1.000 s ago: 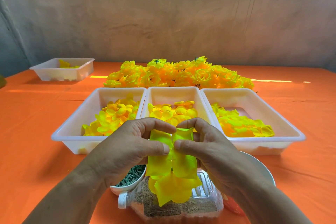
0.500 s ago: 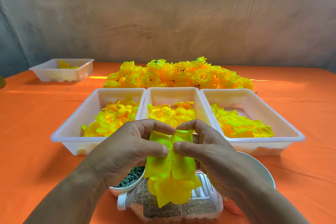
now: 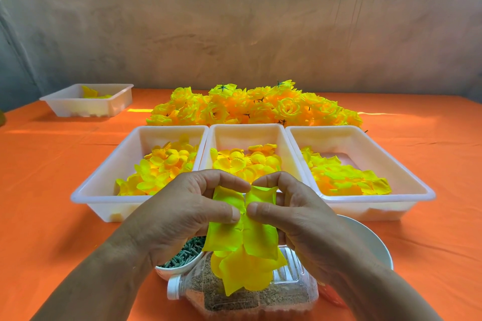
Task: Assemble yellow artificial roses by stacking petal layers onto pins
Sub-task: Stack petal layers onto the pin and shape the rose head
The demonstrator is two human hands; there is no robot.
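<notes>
Yellow petal layers (image 3: 243,232) are pinched between both hands, the left hand (image 3: 177,216) and right hand (image 3: 300,219), thumbs almost touching, held up above a small bowl of green pins (image 3: 182,255) and a plastic bottle (image 3: 247,292). A pin may sit between the thumbs, but it is too small to tell. Three white trays (image 3: 360,198) of petals sit behind on the orange counter (image 3: 41,190).

Left grip (image 3: 182,214) and right grip (image 3: 300,219) meet thumb to thumb, curled fingers pinching the petal layers (image 3: 258,240).
</notes>
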